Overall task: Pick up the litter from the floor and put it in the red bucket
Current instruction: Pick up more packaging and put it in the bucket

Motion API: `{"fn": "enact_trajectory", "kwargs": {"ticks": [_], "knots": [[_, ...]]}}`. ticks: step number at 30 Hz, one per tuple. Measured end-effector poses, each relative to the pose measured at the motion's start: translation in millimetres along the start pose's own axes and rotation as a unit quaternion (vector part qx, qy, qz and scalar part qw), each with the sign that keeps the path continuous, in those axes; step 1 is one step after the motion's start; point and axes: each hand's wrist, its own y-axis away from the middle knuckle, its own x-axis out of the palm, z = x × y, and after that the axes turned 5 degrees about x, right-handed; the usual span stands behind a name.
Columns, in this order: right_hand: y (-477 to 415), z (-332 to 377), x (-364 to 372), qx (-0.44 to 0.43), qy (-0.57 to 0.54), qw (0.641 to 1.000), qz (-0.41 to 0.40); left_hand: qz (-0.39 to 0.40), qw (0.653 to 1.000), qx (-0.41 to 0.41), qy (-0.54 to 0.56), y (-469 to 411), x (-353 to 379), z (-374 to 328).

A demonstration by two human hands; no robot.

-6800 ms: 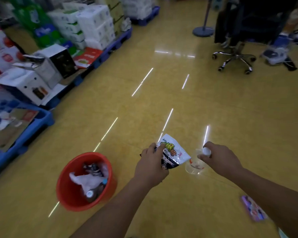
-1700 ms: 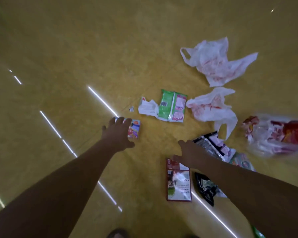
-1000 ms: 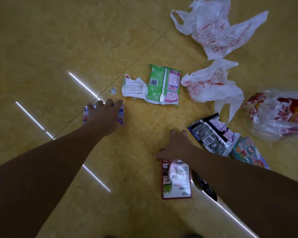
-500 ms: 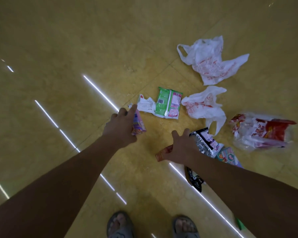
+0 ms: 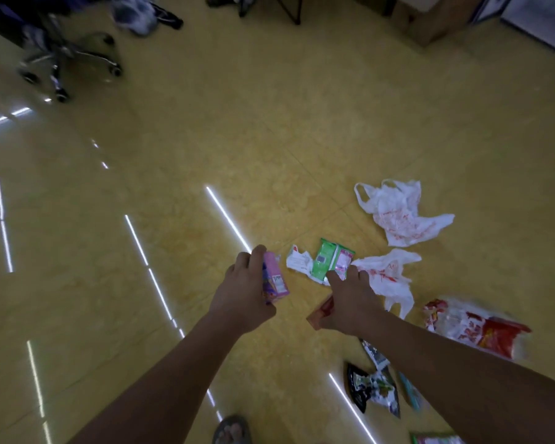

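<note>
Gripping the pink carton [image 5: 276, 278] in your left hand [image 5: 242, 296] and the red packet [image 5: 319, 314] in your right hand [image 5: 350, 302], squeeze firmly and turn toward the unseen red bucket.

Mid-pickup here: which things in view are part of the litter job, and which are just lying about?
Job: left hand gripping small pink carton; right hand gripping flat red packet; green-and-pink wrapper; far white red-printed plastic bag; near white red-printed plastic bag; clear-and-red plastic bag; black crumpled packet.
Just there: chrome wheeled chair base; brown cardboard box; grey sandal.
</note>
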Motion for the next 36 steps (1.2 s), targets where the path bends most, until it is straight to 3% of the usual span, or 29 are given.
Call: {"fn": "enact_trajectory", "kwargs": {"ticks": [9,18,36], "knots": [[46.1,35.4,-71.7,-0.073,0.041,0.995,-0.058,-0.074,0.995,-0.063,0.024,74.1,-91.1,-17.5],[89.0,118.7,-113.7,-0.159,0.093,0.982,-0.043,-0.122,0.985,-0.124,0.019,174.8,-173.8,5.6],[193.5,372.1,-52.9,-0.304,0.172,0.936,-0.034,-0.226,0.939,-0.256,0.039,414.9,-212.7,140.7]]}}
